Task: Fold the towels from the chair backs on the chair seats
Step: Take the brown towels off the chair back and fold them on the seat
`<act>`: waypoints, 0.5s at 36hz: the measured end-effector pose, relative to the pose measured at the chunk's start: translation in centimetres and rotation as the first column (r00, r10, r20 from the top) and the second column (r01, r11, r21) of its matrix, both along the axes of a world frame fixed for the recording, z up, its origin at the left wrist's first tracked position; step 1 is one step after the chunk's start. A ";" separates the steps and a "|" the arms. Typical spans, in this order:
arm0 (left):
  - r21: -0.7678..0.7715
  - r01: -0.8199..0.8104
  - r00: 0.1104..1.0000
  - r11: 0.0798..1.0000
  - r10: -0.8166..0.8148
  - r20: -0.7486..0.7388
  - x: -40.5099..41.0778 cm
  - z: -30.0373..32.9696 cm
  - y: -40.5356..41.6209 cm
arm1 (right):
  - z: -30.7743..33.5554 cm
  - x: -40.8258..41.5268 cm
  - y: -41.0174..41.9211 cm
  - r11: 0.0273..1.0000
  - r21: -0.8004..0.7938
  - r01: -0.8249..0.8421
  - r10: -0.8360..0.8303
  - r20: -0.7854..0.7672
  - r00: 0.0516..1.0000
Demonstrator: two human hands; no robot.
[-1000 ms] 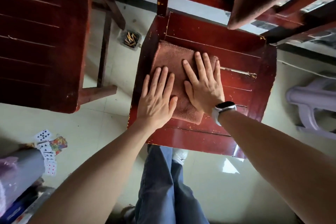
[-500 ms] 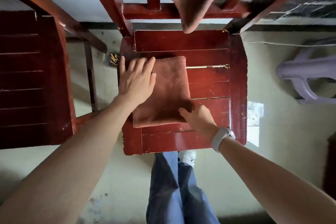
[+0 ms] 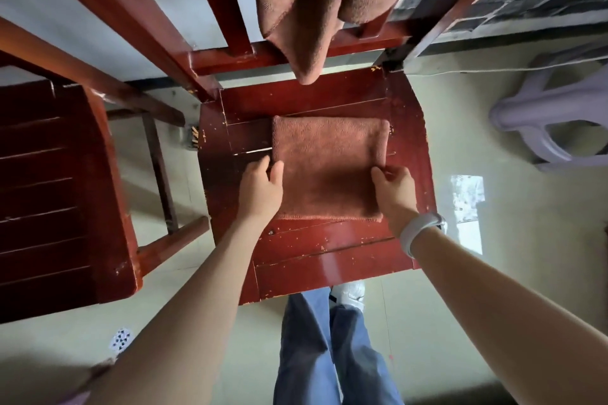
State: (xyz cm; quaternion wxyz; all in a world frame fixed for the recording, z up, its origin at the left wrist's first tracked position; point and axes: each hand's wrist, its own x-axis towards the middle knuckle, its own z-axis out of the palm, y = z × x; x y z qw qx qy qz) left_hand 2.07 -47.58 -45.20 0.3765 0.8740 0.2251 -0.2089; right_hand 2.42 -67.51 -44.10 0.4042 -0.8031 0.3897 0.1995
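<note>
Squaring up a folded towel on the seat.
Left hand (image 3: 261, 187) and right hand (image 3: 393, 189) each pinch a side edge of the folded rust-brown terry towel (image 3: 327, 168), flat on the red wooden chair seat (image 3: 332, 260). Probably next: release, then take the brown towel hanging on the chair back (image 3: 309, 10).

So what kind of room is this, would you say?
Probably a plain room in a home: red wooden chairs on a pale tiled floor, a plastic stool, and a playing card lying loose.
</note>
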 end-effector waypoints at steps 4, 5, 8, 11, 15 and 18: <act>-0.041 -0.133 0.990 0.990 0.130 -0.059 0.8 -0.2 0.1 | -0.5 1.1 -0.1 0.995 0.086 0.059 -0.053 -0.070 0.996; -0.078 -0.164 0.984 0.983 0.158 -0.082 1.0 -0.2 0.1 | -0.5 1.3 -0.1 0.992 0.107 0.065 -0.058 -0.068 0.996; -0.180 -0.229 0.970 0.957 0.208 -0.125 1.3 0.0 0.1 | -0.2 1.2 -0.4 0.982 0.180 0.053 -0.048 -0.034 0.998; -0.257 -0.258 0.964 0.931 0.230 -0.134 1.0 0.8 -0.4 | 0.6 0.5 -0.7 0.982 0.188 0.034 -0.041 0.031 0.999; -0.271 -0.202 0.978 0.941 0.177 -0.115 -0.4 3.5 -2.4 | 3.2 -1.2 -2.0 0.979 0.195 0.052 -0.073 0.098 0.993; -0.202 -0.130 0.991 0.971 0.123 -0.047 -1.6 6.0 -3.9 | 5.4 -2.7 -3.5 0.976 0.210 0.059 -0.090 0.138 0.986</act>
